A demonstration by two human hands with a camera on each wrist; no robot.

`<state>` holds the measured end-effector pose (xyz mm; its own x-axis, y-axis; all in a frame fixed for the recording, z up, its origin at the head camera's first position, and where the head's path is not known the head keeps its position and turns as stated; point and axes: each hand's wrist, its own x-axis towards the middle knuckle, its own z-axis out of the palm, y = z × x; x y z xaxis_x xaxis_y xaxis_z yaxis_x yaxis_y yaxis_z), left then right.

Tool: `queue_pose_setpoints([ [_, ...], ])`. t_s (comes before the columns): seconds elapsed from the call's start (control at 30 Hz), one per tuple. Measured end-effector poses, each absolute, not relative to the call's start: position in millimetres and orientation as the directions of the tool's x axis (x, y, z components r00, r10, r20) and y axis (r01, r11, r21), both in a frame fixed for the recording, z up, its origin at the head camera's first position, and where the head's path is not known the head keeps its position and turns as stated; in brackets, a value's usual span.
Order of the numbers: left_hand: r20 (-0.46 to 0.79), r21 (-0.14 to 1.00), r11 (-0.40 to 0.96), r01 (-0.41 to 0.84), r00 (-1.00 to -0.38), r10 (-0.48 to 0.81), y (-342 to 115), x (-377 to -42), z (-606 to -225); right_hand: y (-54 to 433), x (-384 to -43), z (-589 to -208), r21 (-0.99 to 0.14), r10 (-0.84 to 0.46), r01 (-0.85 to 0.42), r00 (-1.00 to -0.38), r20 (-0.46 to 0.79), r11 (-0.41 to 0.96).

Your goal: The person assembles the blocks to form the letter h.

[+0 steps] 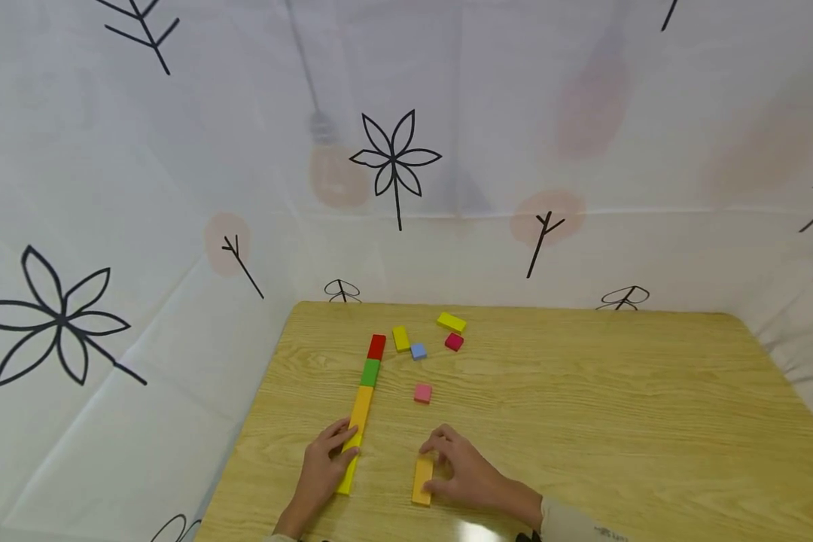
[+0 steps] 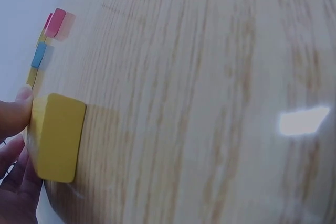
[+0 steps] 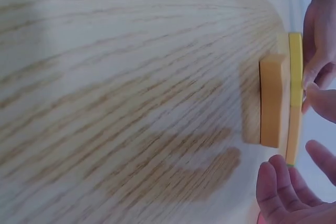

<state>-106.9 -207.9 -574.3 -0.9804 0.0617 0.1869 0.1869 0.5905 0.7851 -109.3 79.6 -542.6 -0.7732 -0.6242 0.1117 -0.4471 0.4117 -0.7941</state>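
Note:
A straight row of blocks runs away from me in the head view: yellow block, orange block, green block and red block. My left hand holds the near yellow block, thumb on one side and fingers along the other. To its right, a separate light-orange block lies flat on the table. My right hand is over that block with thumb and fingers spread around it. In the right wrist view a gap shows between the fingertips and the block's end.
Beyond the hands lie a pink block, a blue block, a dark red block and two yellow blocks, one upright in the view, one slanted. The wooden table meets a white patterned cloth behind.

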Motion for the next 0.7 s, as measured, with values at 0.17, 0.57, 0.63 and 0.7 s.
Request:
queue_pose_setpoints([
  [0.17, 0.167, 0.791, 0.588, 0.17, -0.984, 0.06, -208, -106, -573, 81, -114, -540, -0.803, -0.642, -0.437, -0.762, 0.091, 0.405],
  [0.57, 0.167, 0.792, 0.585, 0.176, -0.983, 0.07, -208, -106, -571, 87, -138, -525, -0.781, -0.614, -0.47, -0.776, 0.144, 0.411],
  [0.63, 0.149, 0.792, 0.589, 0.159, -0.987, 0.067, -207, -105, -570, 88, -143, -521, -0.786, -0.603, -0.467, -0.783, 0.153, 0.406],
  [0.7, 0.142, 0.79, 0.594, 0.153, -0.988, 0.065, -207, -104, -569, 88, -148, -518, -0.783, -0.589, -0.468, -0.791, 0.165, 0.409],
])
